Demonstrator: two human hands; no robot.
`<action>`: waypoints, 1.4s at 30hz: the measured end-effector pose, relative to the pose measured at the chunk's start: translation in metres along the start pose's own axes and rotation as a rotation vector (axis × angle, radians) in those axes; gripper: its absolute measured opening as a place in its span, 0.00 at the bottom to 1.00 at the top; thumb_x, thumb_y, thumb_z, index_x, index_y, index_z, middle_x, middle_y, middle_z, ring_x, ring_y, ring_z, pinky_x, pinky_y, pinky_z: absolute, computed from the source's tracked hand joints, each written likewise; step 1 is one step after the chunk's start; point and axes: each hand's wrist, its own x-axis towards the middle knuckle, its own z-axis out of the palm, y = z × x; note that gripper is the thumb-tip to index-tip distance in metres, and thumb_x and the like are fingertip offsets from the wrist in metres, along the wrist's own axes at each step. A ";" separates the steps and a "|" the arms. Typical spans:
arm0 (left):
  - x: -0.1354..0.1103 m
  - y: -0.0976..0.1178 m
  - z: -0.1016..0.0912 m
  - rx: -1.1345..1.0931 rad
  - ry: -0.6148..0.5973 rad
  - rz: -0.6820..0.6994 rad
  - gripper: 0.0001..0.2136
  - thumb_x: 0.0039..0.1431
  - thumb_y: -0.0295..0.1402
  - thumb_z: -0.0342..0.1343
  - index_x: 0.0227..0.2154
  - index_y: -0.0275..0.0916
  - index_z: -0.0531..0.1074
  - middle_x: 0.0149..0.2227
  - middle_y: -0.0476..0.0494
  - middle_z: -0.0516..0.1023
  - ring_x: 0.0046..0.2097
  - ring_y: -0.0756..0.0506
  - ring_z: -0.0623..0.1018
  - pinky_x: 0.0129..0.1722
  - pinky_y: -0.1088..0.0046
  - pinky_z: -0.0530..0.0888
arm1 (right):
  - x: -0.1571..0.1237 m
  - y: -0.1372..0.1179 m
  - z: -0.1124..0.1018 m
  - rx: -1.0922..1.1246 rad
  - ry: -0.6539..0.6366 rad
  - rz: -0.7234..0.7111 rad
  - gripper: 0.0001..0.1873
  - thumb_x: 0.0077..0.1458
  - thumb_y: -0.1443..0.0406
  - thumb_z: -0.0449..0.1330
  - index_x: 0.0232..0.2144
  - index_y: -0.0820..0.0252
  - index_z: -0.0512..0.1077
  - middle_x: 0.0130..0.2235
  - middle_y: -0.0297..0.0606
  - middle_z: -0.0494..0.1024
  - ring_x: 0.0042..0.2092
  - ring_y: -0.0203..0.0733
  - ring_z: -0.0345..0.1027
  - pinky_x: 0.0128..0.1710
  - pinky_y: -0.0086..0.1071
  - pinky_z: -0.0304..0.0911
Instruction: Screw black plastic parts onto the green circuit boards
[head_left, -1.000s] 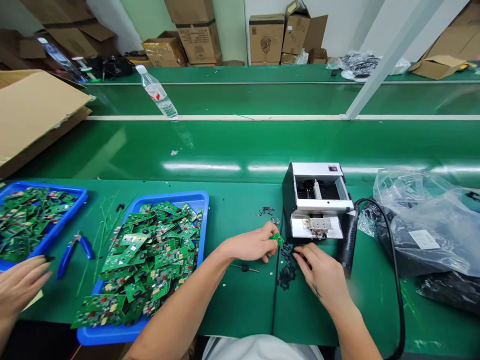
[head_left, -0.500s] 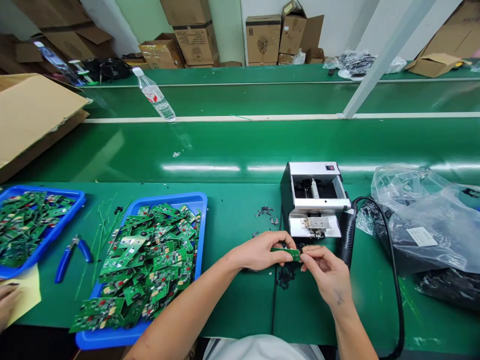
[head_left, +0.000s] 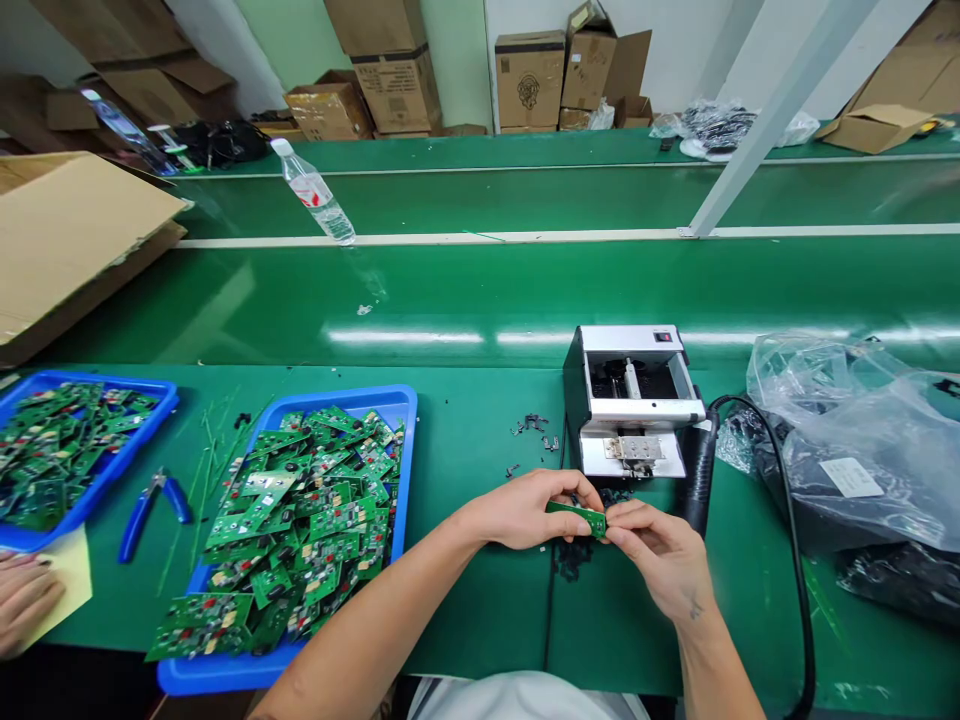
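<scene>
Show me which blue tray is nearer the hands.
The right-hand blue tray, beside the left hand holding the circuit board; the other tray lies far left.

A small green rectangular circuit board [head_left: 576, 517] sits pinched between the left hand [head_left: 525, 510] and the right hand [head_left: 660, 555], over the green table mat [head_left: 480, 440]. Just behind the hands stands a grey and black box-shaped metal machine [head_left: 637, 400]. Beneath them lies a heap of small black plastic parts [head_left: 571, 558].

Left of the left hand, a blue plastic tray [head_left: 390, 400] holds a pile of green circuit boards [head_left: 300, 510]. Farther left lie blue-handled pliers [head_left: 150, 510], then a second blue plastic tray [head_left: 161, 395].

Right of the right hand runs a thick black cable [head_left: 697, 470], with a clear plastic bag [head_left: 862, 440] beyond it. A clear plastic water bottle [head_left: 315, 200] is far behind the left hand.
</scene>
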 end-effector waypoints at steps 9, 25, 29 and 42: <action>0.000 0.003 0.003 0.059 0.074 0.037 0.09 0.58 0.34 0.55 0.41 0.37 0.71 0.37 0.45 0.74 0.32 0.51 0.72 0.34 0.76 0.70 | -0.004 0.005 0.006 -0.050 0.075 -0.031 0.02 0.52 0.66 0.63 0.28 0.57 0.77 0.32 0.42 0.79 0.36 0.44 0.74 0.32 0.33 0.73; -0.002 0.007 0.006 0.091 0.116 0.032 0.09 0.57 0.34 0.55 0.39 0.38 0.72 0.37 0.46 0.75 0.32 0.51 0.73 0.34 0.75 0.70 | -0.004 0.005 0.004 -0.071 0.077 -0.045 0.03 0.53 0.65 0.63 0.28 0.57 0.76 0.32 0.41 0.79 0.37 0.44 0.75 0.34 0.34 0.73; -0.003 0.008 0.005 0.205 0.150 0.039 0.09 0.57 0.33 0.55 0.39 0.39 0.73 0.38 0.45 0.77 0.37 0.48 0.74 0.38 0.74 0.69 | -0.003 0.004 0.002 -0.086 0.018 -0.031 0.03 0.53 0.65 0.62 0.29 0.57 0.76 0.32 0.41 0.79 0.37 0.44 0.75 0.34 0.33 0.73; -0.004 0.016 -0.004 0.025 0.238 -0.056 0.08 0.54 0.34 0.57 0.35 0.36 0.72 0.34 0.47 0.75 0.30 0.52 0.72 0.34 0.75 0.69 | -0.002 -0.017 -0.031 -0.418 0.358 -0.043 0.10 0.56 0.60 0.59 0.39 0.56 0.76 0.39 0.41 0.80 0.38 0.45 0.74 0.42 0.37 0.69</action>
